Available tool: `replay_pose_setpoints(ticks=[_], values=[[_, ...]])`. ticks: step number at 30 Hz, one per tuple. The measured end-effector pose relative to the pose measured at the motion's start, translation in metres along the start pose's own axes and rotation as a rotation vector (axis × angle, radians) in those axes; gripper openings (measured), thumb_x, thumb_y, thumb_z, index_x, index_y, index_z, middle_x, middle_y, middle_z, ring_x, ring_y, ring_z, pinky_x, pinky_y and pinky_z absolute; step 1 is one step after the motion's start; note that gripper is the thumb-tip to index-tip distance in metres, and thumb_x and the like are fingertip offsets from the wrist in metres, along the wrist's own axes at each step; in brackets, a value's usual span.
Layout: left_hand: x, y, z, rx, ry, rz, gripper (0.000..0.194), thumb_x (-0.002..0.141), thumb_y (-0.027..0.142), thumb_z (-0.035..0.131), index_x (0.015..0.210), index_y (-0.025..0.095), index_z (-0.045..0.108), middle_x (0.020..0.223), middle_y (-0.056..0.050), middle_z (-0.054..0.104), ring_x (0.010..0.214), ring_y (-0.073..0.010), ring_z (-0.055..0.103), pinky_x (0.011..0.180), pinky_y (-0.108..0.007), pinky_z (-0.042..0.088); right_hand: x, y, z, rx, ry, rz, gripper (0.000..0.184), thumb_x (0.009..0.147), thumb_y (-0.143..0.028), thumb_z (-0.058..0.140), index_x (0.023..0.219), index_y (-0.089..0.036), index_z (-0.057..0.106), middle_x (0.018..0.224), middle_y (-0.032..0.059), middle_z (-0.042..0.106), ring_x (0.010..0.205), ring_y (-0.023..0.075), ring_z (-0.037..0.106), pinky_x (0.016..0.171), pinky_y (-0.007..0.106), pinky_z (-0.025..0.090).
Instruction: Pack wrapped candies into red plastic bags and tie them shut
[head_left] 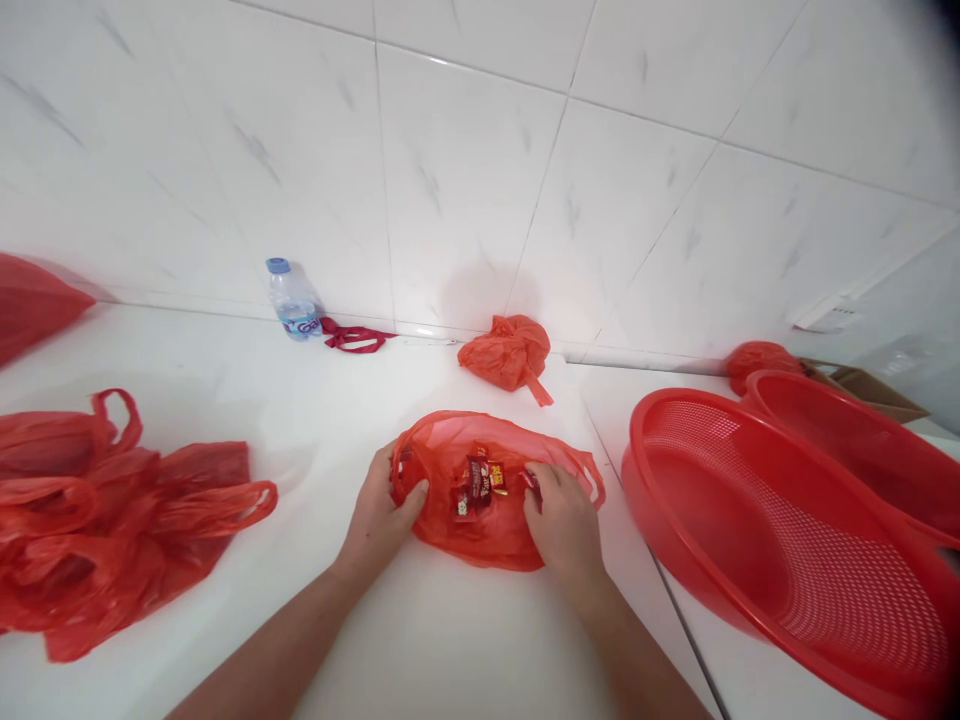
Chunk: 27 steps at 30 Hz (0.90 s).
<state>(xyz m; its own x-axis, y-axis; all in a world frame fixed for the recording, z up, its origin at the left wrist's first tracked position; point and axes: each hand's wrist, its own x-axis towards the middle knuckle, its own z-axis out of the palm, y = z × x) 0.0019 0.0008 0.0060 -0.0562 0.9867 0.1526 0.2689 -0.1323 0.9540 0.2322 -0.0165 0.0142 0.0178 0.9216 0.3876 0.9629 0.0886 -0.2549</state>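
A thin red plastic bag lies spread on the white table with its mouth facing up. Inside it are several small dark red and yellow packets, one with a white flower print. My left hand pinches the bag's left rim, thumb on the inner side and the other fingers mostly hidden by the rim. At the bag's right side, my right hand reaches over the opening with bent fingers closed on a small red packet, only partly visible.
Crumpled red bags lie at the left. By the tiled wall stand a water bottle, a dark red strip and a knotted red bag. Red perforated baskets fill the right, with a cardboard box behind.
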Motion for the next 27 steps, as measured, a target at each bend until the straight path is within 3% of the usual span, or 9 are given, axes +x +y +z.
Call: replay_pose_setpoints(ticks=[3, 8, 15, 17, 22, 27], values=[[0.001, -0.001, 0.0, 0.008, -0.004, 0.024, 0.05, 0.083, 0.029, 0.055, 0.13, 0.028, 0.038, 0.129, -0.008, 0.049, 0.115, -0.0242, 0.053, 0.094, -0.042, 0.046, -0.002, -0.006, -0.002, -0.004, 0.085, -0.018, 0.028, 0.08, -0.01, 0.048, 0.104, -0.019, 0.059, 0.097, 0.0051, 0.062, 0.088, 0.0198, 0.056, 0.071, 0.031, 0.047], [0.001, -0.001, 0.001, 0.027, 0.0, 0.027, 0.049, 0.082, 0.028, 0.054, 0.129, 0.027, 0.039, 0.127, -0.008, 0.049, 0.115, -0.0243, 0.052, 0.094, -0.043, 0.046, -0.004, -0.023, 0.003, 0.093, 0.085, -0.08, 0.019, 0.082, -0.021, 0.055, 0.1, -0.018, 0.06, 0.095, 0.0072, 0.06, 0.088, 0.0217, 0.055, 0.077, 0.035, 0.047], [0.0, 0.0, 0.0, 0.025, -0.01, 0.016, 0.051, 0.082, 0.028, 0.054, 0.131, 0.028, 0.038, 0.127, -0.008, 0.049, 0.114, -0.0249, 0.051, 0.094, -0.045, 0.045, -0.008, -0.05, 0.019, 0.186, -0.016, -0.116, 0.054, 0.081, -0.035, 0.061, 0.128, -0.011, 0.047, 0.102, 0.0127, 0.059, 0.092, 0.0259, 0.056, 0.077, 0.04, 0.05], [0.0, 0.0, 0.0, 0.017, -0.011, 0.013, 0.051, 0.082, 0.028, 0.054, 0.131, 0.028, 0.038, 0.128, -0.008, 0.049, 0.114, -0.0247, 0.051, 0.094, -0.044, 0.045, -0.008, -0.052, 0.022, 0.152, -0.028, -0.09, 0.054, 0.081, -0.037, 0.06, 0.127, -0.01, 0.048, 0.1, 0.0132, 0.06, 0.089, 0.0265, 0.058, 0.074, 0.041, 0.051], [0.0, 0.0, 0.001, -0.02, -0.015, 0.012, 0.051, 0.082, 0.029, 0.055, 0.13, 0.027, 0.039, 0.129, -0.008, 0.047, 0.115, -0.024, 0.051, 0.093, -0.042, 0.045, -0.006, -0.046, 0.028, 0.098, -0.001, -0.037, 0.035, 0.082, -0.02, 0.052, 0.116, -0.014, 0.059, 0.095, 0.0099, 0.063, 0.082, 0.0228, 0.06, 0.069, 0.035, 0.051], [0.0, 0.0, 0.003, -0.06, -0.004, 0.02, 0.048, 0.081, 0.03, 0.055, 0.127, 0.026, 0.042, 0.13, -0.008, 0.049, 0.113, -0.0229, 0.053, 0.09, -0.039, 0.048, -0.001, -0.036, 0.027, 0.134, 0.069, -0.025, 0.033, 0.079, -0.01, 0.043, 0.102, -0.017, 0.066, 0.087, 0.0064, 0.066, 0.08, 0.0198, 0.061, 0.069, 0.031, 0.049]])
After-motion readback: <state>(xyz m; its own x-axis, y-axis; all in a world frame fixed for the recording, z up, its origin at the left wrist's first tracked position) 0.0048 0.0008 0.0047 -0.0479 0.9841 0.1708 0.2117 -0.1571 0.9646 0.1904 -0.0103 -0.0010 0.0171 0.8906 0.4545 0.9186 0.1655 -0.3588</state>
